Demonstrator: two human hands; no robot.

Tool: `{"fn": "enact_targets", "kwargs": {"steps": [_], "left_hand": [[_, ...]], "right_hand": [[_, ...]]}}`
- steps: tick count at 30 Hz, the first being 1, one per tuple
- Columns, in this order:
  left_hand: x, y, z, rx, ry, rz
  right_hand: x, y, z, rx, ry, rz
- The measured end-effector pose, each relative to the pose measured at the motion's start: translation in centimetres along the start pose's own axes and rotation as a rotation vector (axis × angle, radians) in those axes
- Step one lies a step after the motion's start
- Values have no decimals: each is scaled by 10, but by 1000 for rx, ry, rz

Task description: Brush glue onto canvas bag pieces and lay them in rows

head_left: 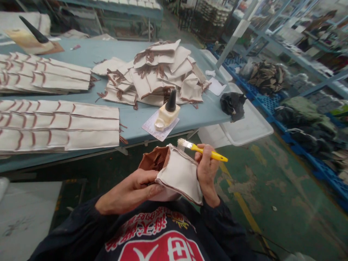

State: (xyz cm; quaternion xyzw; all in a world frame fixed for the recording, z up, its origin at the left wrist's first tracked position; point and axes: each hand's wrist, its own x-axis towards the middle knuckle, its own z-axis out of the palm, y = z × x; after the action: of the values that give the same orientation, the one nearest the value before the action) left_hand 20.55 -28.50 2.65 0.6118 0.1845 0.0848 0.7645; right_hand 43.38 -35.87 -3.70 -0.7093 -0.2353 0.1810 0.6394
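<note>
In front of my chest is a cream fabric pouch (179, 170) with a brown lining showing at its opening. My left hand (136, 188) pinches its left edge between thumb and fingers. A yellow-handled brush (210, 154) is gripped in my right hand (208, 170), its pale bristles pointing left above the pouch's upper edge. The heel of that hand lies against the pouch's right side. Past the pouch, on the table's near edge, a cream bottle with a black cone top (168, 112) stands on a patterned card (148, 125).
A heap of similar cream pieces with brown ties (163, 72) covers the middle of the blue table (130, 125). Overlapping rows of them (92, 125) lie at left. Black crumpled material (233, 105) sits at the right corner, near a white tray (250, 127) and blue pallets (261, 99).
</note>
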Motion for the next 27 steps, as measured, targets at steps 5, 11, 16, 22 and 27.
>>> {"fn": "enact_targets", "kwargs": {"steps": [5, 11, 16, 22, 27], "left_hand": [[-3, 4, 1, 134, 53, -7], [-8, -3, 1, 160, 128, -111], [-7, -3, 8, 350, 169, -63], [-6, -5, 10, 489, 233, 30], [-4, -6, 6, 531, 288, 96]], "right_hand": [[-7, -19, -20, -4, -9, -218], [-30, -65, -41, -177, -493, -686], [-41, -75, -26, -198, -616, -850], [-50, -78, -25, -195, -666, -859], [-38, -83, -25, -200, -544, -816]]}}
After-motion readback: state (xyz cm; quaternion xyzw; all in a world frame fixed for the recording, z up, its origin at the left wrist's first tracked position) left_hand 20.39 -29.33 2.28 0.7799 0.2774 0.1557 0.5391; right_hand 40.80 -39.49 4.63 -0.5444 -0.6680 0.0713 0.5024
